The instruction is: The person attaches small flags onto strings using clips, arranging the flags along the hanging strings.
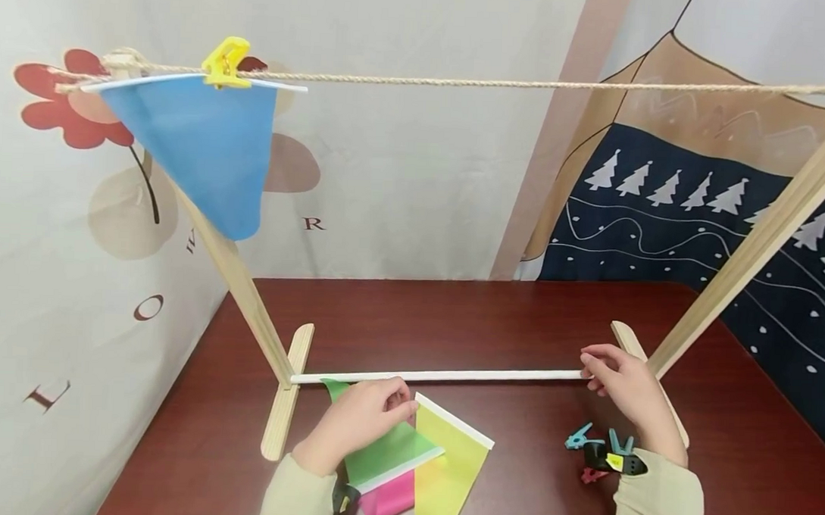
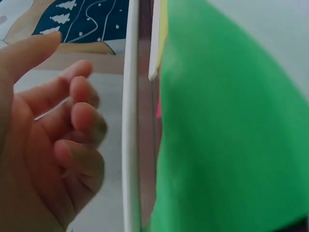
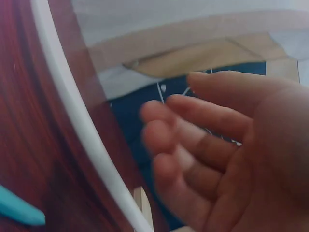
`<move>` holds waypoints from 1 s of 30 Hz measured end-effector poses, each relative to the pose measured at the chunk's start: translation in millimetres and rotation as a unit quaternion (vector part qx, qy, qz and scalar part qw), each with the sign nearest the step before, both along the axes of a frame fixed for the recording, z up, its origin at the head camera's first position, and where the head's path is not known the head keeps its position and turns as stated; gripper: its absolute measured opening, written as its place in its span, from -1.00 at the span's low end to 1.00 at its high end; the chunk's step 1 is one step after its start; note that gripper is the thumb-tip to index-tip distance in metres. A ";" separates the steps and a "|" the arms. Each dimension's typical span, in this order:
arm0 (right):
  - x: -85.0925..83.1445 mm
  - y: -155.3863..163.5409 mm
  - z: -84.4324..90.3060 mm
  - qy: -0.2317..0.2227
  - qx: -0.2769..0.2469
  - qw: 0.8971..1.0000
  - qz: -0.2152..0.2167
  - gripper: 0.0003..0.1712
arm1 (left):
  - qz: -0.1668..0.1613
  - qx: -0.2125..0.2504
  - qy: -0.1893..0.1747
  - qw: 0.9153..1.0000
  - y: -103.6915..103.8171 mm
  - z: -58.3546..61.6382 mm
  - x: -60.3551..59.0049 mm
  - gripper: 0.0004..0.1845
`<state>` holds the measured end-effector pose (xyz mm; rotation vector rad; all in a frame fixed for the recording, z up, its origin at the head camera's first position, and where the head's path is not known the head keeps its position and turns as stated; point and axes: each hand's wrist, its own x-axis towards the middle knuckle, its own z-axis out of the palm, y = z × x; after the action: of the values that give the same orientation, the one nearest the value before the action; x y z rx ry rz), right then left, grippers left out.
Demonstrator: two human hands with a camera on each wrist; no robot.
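My left hand (image 1: 362,416) hovers over a green pennant (image 1: 392,452) with a white strip along its edge; the fingers curl loosely around nothing. Beside and partly under the green one lie a yellow pennant (image 1: 449,460) and a pink piece (image 1: 389,501). Near the stand's right foot, my right hand (image 1: 620,382) hangs over the end of a white rod (image 1: 490,377), its loosely bent fingers (image 3: 161,137) empty. Below that wrist are small clips, among them a blue one (image 1: 579,438) and a red one (image 1: 592,474), partly hidden by the wrist strap.
Two wooden posts (image 1: 237,282) on flat feet hold up a twine line (image 1: 459,82). A yellow clip (image 1: 226,61) holds a blue pennant (image 1: 205,144) at the line's left end. Printed cloth (image 1: 401,181) hangs behind and left of the dark red table (image 1: 451,319).
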<state>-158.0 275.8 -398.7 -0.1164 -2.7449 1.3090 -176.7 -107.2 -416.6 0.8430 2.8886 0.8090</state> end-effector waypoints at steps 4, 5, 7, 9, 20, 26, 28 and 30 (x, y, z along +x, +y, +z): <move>-0.6 10.6 -6.8 -0.043 -0.006 0.999 0.020 -0.46 | -0.007 -0.023 -0.020 1.000 -4.4 -5.8 -1.2 -0.76; -0.6 12.6 -7.7 -0.051 -0.007 0.998 0.022 -0.45 | -0.011 -0.026 -0.024 0.999 -5.0 -7.2 -1.2 -0.75; -0.6 16.2 -9.1 -0.065 -0.005 0.998 0.025 -0.45 | -0.018 -0.033 -0.031 0.999 -6.0 -10.1 -0.8 -0.73; -0.2 19.8 -10.3 -0.086 -0.011 0.996 0.025 -0.43 | -0.022 -0.039 -0.043 0.998 -6.2 -12.2 -0.3 -0.72; 10.9 31.6 -20.5 -0.190 -0.070 0.979 0.020 -0.49 | -0.031 -0.045 -0.069 0.996 -4.8 -17.0 -3.2 -0.72; 18.2 34.5 -21.7 -0.211 -0.089 0.973 0.026 -0.45 | -0.027 -0.037 -0.078 0.996 -6.0 -18.1 -4.8 -0.73; 22.4 37.1 -18.1 -0.213 -0.085 0.973 0.029 -0.43 | -0.027 -0.032 -0.084 0.996 -6.4 -17.8 -5.1 -0.73; 27.1 39.8 -13.5 -0.212 -0.068 0.974 0.031 -0.42 | -0.028 -0.028 -0.087 0.995 -6.9 -17.6 -5.2 -0.74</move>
<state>-130.9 315.6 -412.2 -0.3631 -3.0149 1.6606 -182.0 -114.1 -434.2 0.8002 2.7114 0.7523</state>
